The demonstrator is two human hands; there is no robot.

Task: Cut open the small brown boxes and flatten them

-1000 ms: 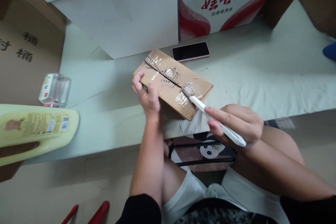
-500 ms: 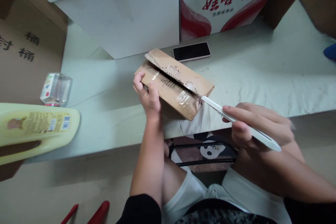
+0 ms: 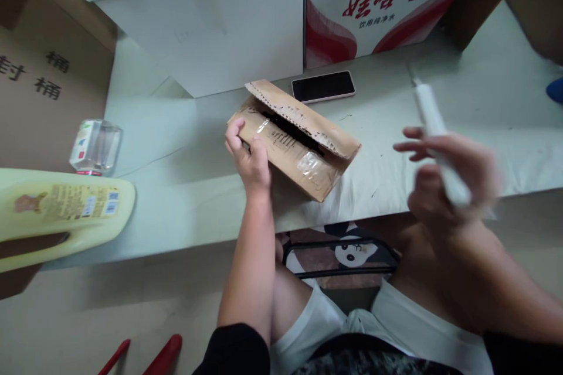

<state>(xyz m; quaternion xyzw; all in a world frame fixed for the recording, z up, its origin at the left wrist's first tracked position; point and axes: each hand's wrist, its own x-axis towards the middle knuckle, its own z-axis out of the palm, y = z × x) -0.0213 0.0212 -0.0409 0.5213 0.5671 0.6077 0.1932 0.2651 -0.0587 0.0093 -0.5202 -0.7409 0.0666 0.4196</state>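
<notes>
A small brown cardboard parcel [image 3: 303, 143] with torn tape lies on the pale green table [image 3: 440, 123]. Its top seam is slit and the far flap stands a little raised, leaving a dark gap. My left hand [image 3: 247, 158] presses on the parcel's near left corner, fingers curled over the edge. To the right of the parcel my right hand [image 3: 448, 181], blurred by motion, is closed round a white utility knife [image 3: 433, 123]. The knife points up and away, clear of the parcel.
A black phone [image 3: 323, 87] lies just behind the parcel. A large white box [image 3: 206, 23] and a red-and-white carton [image 3: 387, 0] stand at the back. At the left are a clear plastic bottle [image 3: 94, 146], a yellow jug [image 3: 57, 211] and a brown carton [image 3: 39, 82].
The knife has left the parcel's seam; my right hand swung it right and up. The tape is cut through and the flap has lifted. My left hand stayed put.
</notes>
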